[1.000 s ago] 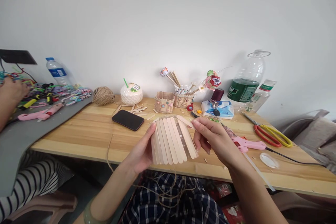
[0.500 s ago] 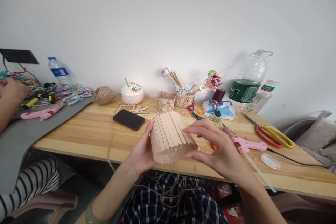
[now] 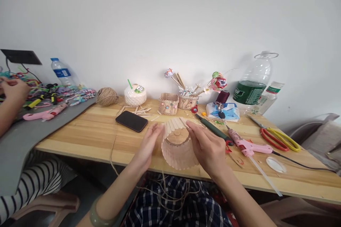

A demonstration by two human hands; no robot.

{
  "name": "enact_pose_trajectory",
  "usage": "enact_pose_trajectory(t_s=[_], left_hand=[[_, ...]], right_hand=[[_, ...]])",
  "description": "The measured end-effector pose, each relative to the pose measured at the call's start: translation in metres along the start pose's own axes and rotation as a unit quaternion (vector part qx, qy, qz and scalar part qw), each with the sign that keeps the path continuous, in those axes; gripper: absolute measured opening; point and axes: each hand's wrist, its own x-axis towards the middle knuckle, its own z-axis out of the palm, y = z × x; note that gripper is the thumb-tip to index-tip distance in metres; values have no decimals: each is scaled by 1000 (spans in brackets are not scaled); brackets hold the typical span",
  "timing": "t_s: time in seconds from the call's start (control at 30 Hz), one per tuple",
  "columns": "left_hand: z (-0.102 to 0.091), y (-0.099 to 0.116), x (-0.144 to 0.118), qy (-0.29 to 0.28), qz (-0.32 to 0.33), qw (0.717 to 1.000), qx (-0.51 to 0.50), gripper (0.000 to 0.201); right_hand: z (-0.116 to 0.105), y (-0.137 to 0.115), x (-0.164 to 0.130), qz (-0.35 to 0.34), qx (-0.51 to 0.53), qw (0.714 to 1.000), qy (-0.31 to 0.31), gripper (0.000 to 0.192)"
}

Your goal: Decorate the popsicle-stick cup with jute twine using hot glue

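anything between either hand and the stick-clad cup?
Nothing visible. The left hand lies against the left side of the stick-clad cup and the right hand against its right side, both in direct contact. The phone and pink glue gun lie off to the sides on the table.

Clear plastic cup (image 3: pixel 178 152) clad in pale wooden craft sticks (image 3: pixel 176 124) glued side by side round its wall. Tipped with the open mouth toward the camera, round base visible inside. Sits at the counter (image 3: pixel 87 131) near edge, between both hands, stick tips fanning upward.
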Motion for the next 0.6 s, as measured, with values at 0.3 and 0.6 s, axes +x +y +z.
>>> enact_pose_trajectory(t_s=[0.3, 0.6], left_hand=[[25, 20, 4, -4, 213, 906, 366, 22], [36, 24, 13, -9, 219, 865, 451, 29]], right_hand=[[-2, 0, 9, 95, 47, 986, -125, 33], [-11, 10, 23, 160, 75, 967, -186, 44]])
